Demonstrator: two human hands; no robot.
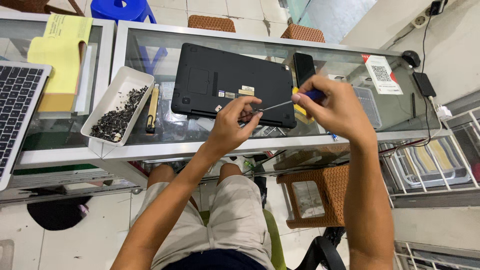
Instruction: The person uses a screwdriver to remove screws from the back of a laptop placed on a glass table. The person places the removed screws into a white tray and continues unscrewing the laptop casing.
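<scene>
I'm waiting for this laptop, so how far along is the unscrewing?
Done: the laptop lies flipped, base up, on the glass counter. In hand: the right hand holds a screwdriver, tip at the near edge, and the left hand steadies it. Left: the base cover is not off yet.

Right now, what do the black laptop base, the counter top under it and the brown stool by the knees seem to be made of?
Black laptop base: probably matte plastic, with dull, even sheen and moulded vents. Counter top: clear glass in a pale metal-looking frame; items below show through. Brown stool: woven rattan or plastic wicker, by its basket texture.
</scene>
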